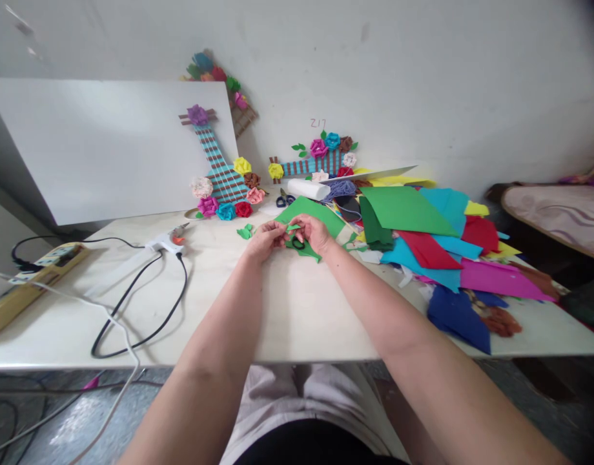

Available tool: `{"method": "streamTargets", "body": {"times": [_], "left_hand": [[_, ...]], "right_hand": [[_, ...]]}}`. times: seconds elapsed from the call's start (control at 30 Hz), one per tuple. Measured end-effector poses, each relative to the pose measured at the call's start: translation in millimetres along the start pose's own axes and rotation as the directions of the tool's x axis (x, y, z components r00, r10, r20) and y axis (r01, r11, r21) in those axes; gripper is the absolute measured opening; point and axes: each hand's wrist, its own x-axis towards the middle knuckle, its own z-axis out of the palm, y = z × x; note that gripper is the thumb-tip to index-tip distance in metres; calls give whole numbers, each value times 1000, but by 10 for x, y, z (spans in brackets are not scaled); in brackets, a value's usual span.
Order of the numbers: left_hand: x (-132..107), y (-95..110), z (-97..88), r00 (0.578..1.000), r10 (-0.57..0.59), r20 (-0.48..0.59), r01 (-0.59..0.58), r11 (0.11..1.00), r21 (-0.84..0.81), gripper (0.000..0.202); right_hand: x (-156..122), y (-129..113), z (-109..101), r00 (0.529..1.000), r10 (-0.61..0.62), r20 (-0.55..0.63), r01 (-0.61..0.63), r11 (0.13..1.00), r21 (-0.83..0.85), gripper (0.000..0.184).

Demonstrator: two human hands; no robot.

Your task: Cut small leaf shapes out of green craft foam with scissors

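Note:
Both hands meet over the middle of the table at a small piece of green paper (292, 228). My left hand (266, 239) pinches one end of it, and the fingers of my right hand (312, 232) are closed on the other. Just beneath them shows a black scissor handle (298, 244); the blades are hidden. A large green sheet (321, 212) lies behind my right hand, with a green offcut (309, 252) in front. Several small green leaf-shaped pieces (245, 231) rest left of my left hand.
At left are a white glue gun (165, 244) with a looping black cord and a power strip (40, 278). Coloured sheets (413, 210) pile up at right. Behind stand a flower-trimmed guitar craft (219, 168), a second one (311, 166), a white roll (307, 189) and dark-handled scissors (284, 199).

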Motion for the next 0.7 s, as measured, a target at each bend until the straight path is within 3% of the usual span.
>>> {"method": "streamTargets", "body": {"times": [0.2, 0.4, 0.7], "left_hand": [[8, 16, 14, 993, 71, -96, -70, 997, 14, 41], [18, 4, 30, 983, 105, -148, -101, 994, 28, 43], [36, 34, 27, 994, -40, -104, 34, 997, -63, 47]], "right_hand": [[14, 4, 28, 995, 35, -93, -38, 999, -24, 19], [21, 16, 72, 984, 74, -163, -76, 997, -8, 32], [53, 66, 28, 967, 28, -253, -73, 983, -171, 28]]}}
